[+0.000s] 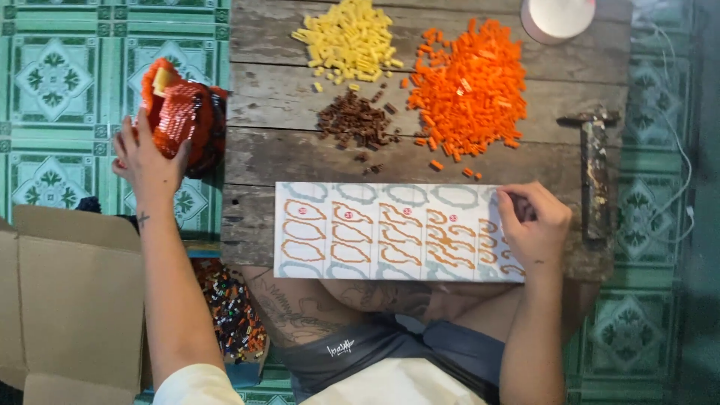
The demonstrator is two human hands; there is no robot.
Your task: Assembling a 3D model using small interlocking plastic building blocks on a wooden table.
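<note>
The left hand (150, 161) is wrapped around the near side of a rounded red and orange model built of small bricks (184, 112), fingers spread over its studded surface and holding it up above the green patterned floor tiles (52, 82), just off the left edge of the weathered grey wooden plank table (285, 97). The model bulges out past the fingertips, away from the person; it is mostly glossy red with an orange top and a small pale yellow patch near its upper end, and its far right side looks dark.

The right hand (534, 225) rests knuckles-up on the right end of a long white instruction sheet printed with rows of orange and grey outline shapes (375, 232). Its fingers are curled down onto the paper; whether they pinch anything I cannot tell.

Beyond the sheet, farther from both hands, lie three loose heaps on the planks: a pile of yellow bricks (349, 37), a smaller pile of dark brown bricks (356, 120) and a large pile of orange bricks (469, 82). A rusty hammer (595, 172) lies just right of the right hand.

Below the left forearm an open brown cardboard box (67, 300) stands on the floor; beside it, a blue tray (232, 311) holds mixed multicoloured small pieces.
</note>
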